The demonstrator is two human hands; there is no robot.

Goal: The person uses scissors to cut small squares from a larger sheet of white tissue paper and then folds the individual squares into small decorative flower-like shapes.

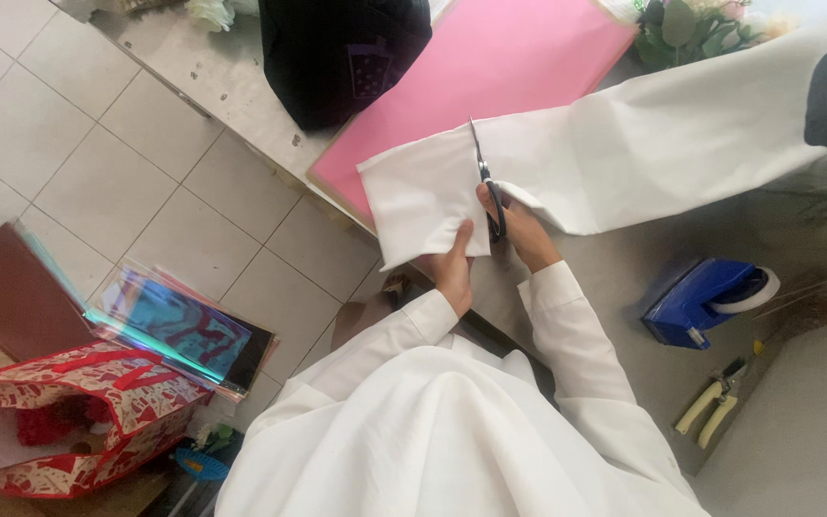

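Observation:
A long strip of white paper (624, 144) lies across a grey worktable (624, 287) and over a pink sheet (500, 67). My right hand (525, 228) grips black-handled scissors (488, 187) whose blades point away from me, partway through a cut across the strip. My left hand (453, 268) pinches the near edge of the folded white piece (418, 196) left of the cut.
A blue tape dispenser (705, 297) and cream-handled pruning shears (715, 407) sit at the right. A black bag (337, 53) rests at the table's far side, flowers (691, 24) at top right. On the tiled floor lie iridescent sheets (179, 325) and a red patterned bag (69, 412).

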